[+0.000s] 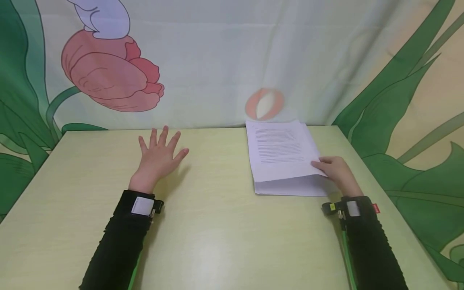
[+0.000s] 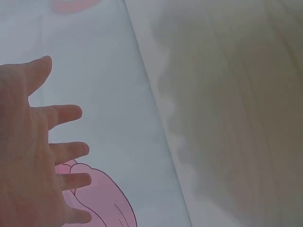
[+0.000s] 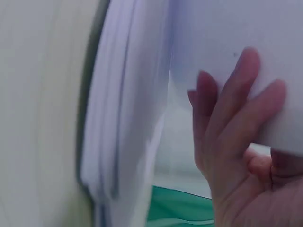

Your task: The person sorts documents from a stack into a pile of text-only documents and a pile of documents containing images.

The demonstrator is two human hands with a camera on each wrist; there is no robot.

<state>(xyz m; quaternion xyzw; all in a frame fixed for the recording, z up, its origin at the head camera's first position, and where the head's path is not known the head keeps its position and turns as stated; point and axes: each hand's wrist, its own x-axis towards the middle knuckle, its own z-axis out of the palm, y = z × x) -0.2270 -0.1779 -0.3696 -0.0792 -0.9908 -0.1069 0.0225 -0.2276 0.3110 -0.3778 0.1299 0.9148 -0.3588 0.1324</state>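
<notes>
The paper stack (image 1: 272, 133) is lying toward the far right of the table (image 1: 217, 237); its white top sheet (image 1: 279, 167) is showing lines of dark print, its near edge standing raised above white pages (image 1: 286, 187). At the table's right, the right hand (image 1: 337, 173) is pinching this sheet's corner; over the table's left half, the left hand (image 1: 156, 161) is spreading its fingers apart.

Nothing readable: printed lines (image 1: 278, 146) on top of paper stack (image 1: 284, 169) too small to make out.
</notes>
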